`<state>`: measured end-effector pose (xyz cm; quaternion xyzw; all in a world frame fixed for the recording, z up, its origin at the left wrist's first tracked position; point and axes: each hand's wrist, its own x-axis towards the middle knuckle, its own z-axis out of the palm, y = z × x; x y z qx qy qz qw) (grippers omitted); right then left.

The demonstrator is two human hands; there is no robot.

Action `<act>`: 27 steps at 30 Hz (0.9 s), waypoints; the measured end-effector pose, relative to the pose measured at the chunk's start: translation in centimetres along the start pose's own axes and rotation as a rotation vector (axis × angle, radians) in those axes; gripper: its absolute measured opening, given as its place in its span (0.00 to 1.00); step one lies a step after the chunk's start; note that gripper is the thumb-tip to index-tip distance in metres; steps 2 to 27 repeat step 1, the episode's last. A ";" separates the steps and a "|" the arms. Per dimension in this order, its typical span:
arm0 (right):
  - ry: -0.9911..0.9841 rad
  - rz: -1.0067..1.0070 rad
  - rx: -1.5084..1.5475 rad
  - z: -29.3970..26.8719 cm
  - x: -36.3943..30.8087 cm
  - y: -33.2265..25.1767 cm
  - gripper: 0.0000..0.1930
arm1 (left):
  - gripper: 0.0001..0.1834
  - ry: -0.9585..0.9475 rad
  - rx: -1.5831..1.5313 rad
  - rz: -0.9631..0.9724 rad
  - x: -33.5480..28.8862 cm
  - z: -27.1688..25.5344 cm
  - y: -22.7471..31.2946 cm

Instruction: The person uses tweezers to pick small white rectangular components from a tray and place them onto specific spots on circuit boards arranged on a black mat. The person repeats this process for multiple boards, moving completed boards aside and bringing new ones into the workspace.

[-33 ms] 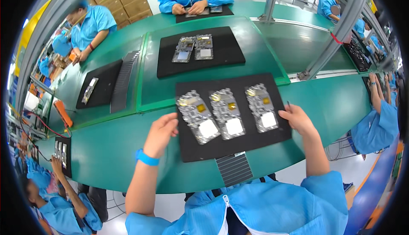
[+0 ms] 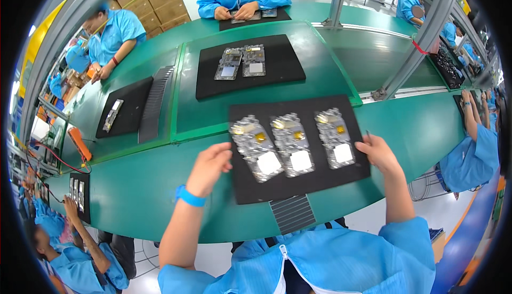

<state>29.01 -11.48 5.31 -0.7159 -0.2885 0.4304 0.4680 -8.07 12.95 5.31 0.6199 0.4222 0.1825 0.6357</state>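
A black foam mat [image 2: 266, 191] is held up at a slight tilt in front of me, over the green table. Three silvery circuit boards lie on it side by side: a left one [image 2: 256, 146], a middle one [image 2: 292, 143] and a right one [image 2: 334, 137]. Each carries a white square and a small yellow patch. My left hand [image 2: 209, 167] has its curled fingers at the mat's left edge. On the right edge, my right hand [image 2: 377, 152] is closed, and a thin dark tip sticks up beside its fingers.
Behind a green raised strip, another black mat [image 2: 285, 73] bears two boards. Farther left, a mat [image 2: 132, 102] holds one narrow piece beside a ribbed dark strip [image 2: 156, 105]. A striped dark sheet [image 2: 293, 215] lies at the near table edge. Co-workers sit around; metal posts [image 2: 421, 43] rise at right.
Both hands and the mat with its three boards have shifted a little to the right. The mats on the table and the co-workers look nearly the same.
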 end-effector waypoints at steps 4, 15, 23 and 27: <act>-0.096 -0.154 0.261 -2.5 -1.1 1.3 0.29 | 0.21 -0.015 0.016 0.006 0.7 1.6 1.0; -0.096 -0.154 0.261 -2.5 -1.1 1.3 0.29 | 0.21 -0.015 0.016 0.006 0.7 1.6 1.0; -0.096 -0.154 0.261 -2.5 -1.1 1.3 0.29 | 0.21 -0.015 0.016 0.006 0.7 1.6 1.0; -0.096 -0.154 0.261 -2.5 -1.1 1.3 0.29 | 0.21 -0.015 0.016 0.006 0.7 1.6 1.0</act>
